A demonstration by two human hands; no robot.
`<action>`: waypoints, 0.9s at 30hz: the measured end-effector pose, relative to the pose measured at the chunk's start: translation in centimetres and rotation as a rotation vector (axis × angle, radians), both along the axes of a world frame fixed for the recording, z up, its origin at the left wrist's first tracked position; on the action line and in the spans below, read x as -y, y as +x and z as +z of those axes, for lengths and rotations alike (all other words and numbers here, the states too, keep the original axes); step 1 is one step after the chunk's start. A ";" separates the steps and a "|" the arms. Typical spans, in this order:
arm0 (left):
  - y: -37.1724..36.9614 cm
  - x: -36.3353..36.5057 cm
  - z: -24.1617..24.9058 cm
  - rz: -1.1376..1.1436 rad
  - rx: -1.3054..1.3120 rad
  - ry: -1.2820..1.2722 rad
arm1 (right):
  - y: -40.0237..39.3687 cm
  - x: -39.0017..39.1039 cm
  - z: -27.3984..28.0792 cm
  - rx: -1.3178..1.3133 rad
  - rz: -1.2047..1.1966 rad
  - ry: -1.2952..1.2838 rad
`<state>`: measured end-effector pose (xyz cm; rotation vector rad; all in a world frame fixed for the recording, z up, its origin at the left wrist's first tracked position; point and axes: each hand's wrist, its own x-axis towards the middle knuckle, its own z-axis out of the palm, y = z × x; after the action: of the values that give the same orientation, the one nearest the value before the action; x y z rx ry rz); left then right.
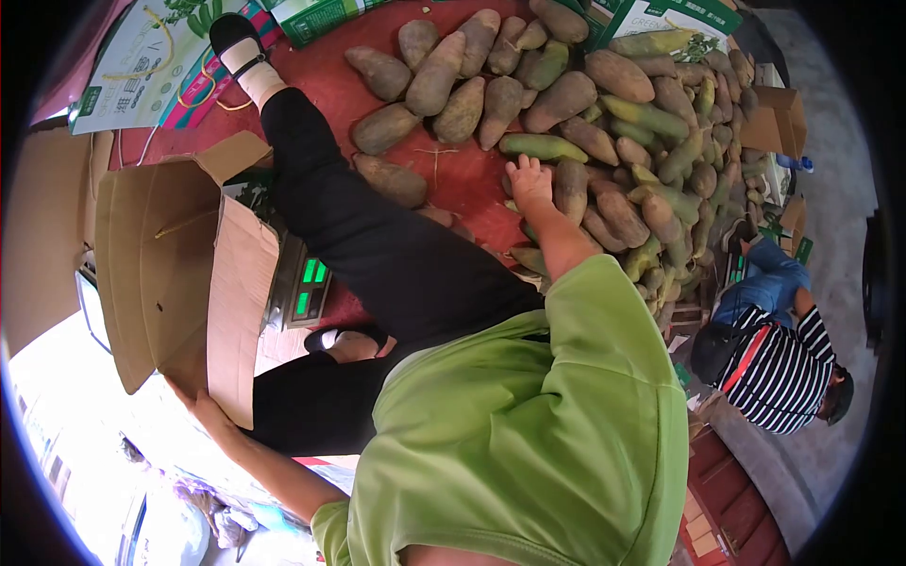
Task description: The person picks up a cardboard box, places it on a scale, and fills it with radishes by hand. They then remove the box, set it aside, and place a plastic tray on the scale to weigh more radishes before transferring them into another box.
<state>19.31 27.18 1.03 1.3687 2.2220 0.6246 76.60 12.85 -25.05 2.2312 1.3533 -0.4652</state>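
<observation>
My right hand (531,183) reaches onto a large pile of radishes (646,118), some green and many coated in brown soil. Its fingers are apart and lie at the lower edge of a long green radish (543,146), with nothing held in them. At the lower left, my left hand (209,412) grips the bottom edge of an opened cardboard box (156,274); part of its fingers is hidden by the cardboard. The box tilts with its flaps spread, beside a scale (307,288) with lit green displays. Its inside shows only in part.
Printed gift boxes (127,71) stand at the upper left, and another printed box (675,21) stands behind the pile. My outstretched leg (326,179) crosses the red ground sheet (283,52). A person in a striped shirt (779,373) bends down at the right.
</observation>
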 end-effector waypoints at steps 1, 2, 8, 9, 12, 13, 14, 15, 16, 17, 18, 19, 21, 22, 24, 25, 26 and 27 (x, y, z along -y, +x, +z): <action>0.6 -0.1 0.2 0.021 0.047 0.008 | -0.1 0.2 -0.1 -0.007 0.034 0.022; 0.8 -0.2 0.3 0.043 0.092 0.016 | 0.0 0.3 -0.2 -0.010 0.041 0.024; -1.1 -0.3 -0.7 -0.041 0.055 0.085 | 0.5 -0.4 1.6 -0.185 -0.192 0.206; -0.8 -0.2 -0.6 -0.028 0.056 0.090 | 0.8 -0.8 1.6 -0.308 -0.365 0.342; 0.9 -0.3 0.3 0.040 0.103 0.095 | 1.6 -2.2 1.3 -0.722 -0.703 0.554; 1.3 -0.4 0.5 0.025 0.117 0.100 | 1.3 -3.2 1.7 -0.881 -0.775 0.758; 1.1 -0.2 0.8 0.014 0.130 0.107 | 0.9 -4.2 2.0 -1.045 -0.840 0.960; -2.6 -0.3 -1.4 0.001 0.178 0.107 | 0.0 -5.9 5.1 -1.060 -0.757 0.998; -3.2 -0.3 -1.8 -0.025 0.135 0.116 | -0.2 -7.2 5.7 -1.249 -0.769 1.069; -3.6 -0.3 -2.3 -0.108 0.094 0.196 | -1.4 -8.8 9.1 -1.277 -0.766 1.043; -2.9 -0.3 -1.6 -0.073 0.065 0.157 | -2.7 -10.5 13.5 -1.307 -0.762 1.017; -3.2 -0.3 -1.7 -0.089 0.025 0.158 | -3.9 -12.0 16.1 -1.369 -0.662 1.055; -2.2 -0.4 -1.2 -0.044 0.070 0.172 | -6.3 -14.4 21.3 -1.471 -0.492 1.123; -1.5 -0.3 -0.6 -0.028 0.064 0.178 | -7.7 -15.6 23.9 -1.510 -0.420 1.152; -0.9 -0.3 0.1 0.091 0.110 0.080 | -10.6 -17.9 27.6 -1.640 -0.187 1.230; -1.2 -0.3 -0.2 0.089 0.126 0.085 | -12.0 -19.0 28.9 -1.666 -0.109 1.226; -1.8 -0.1 -0.7 0.087 0.134 0.088 | -13.6 -20.0 30.2 -1.684 -0.031 1.224; -2.8 0.0 -1.5 0.028 0.125 0.139 | -15.7 -20.7 32.4 -1.742 0.010 1.212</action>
<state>16.54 27.19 -0.44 1.3277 2.1361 0.8649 60.92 33.56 7.32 2.3437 2.9839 -2.4883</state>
